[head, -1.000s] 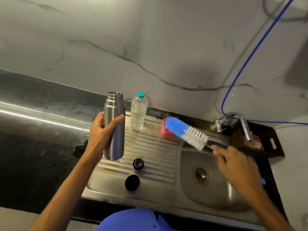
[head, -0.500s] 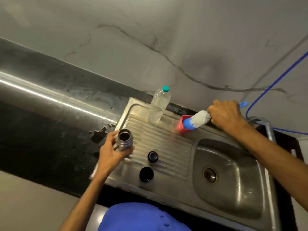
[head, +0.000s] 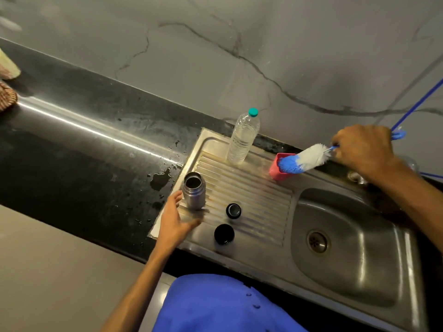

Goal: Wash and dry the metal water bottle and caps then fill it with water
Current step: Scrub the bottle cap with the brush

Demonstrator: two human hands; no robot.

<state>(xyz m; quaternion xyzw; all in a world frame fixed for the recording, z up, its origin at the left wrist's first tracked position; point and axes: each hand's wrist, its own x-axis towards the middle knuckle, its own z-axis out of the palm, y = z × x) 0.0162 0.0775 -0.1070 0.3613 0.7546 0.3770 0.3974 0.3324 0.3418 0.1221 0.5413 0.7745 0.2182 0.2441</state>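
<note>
Steel bottle (head: 193, 194) stands uncapped beside the slack, empty left hand (head: 174, 224); right hand (head: 364, 149), gripping the bottle brush (head: 302, 161), looks mid soap-dip, scrubbing inside next.

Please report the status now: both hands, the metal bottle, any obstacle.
Left hand open beside metal bottle, bottle upright on drainboard, uncapped. Right hand holds bottle brush, tip in pink cup. Two caps near bottle; nothing blocking.

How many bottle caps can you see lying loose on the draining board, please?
2: the smaller cap lies mid-board beside the metal bottle; the larger black cap lies nearer the front edge. None seem hidden.
</note>
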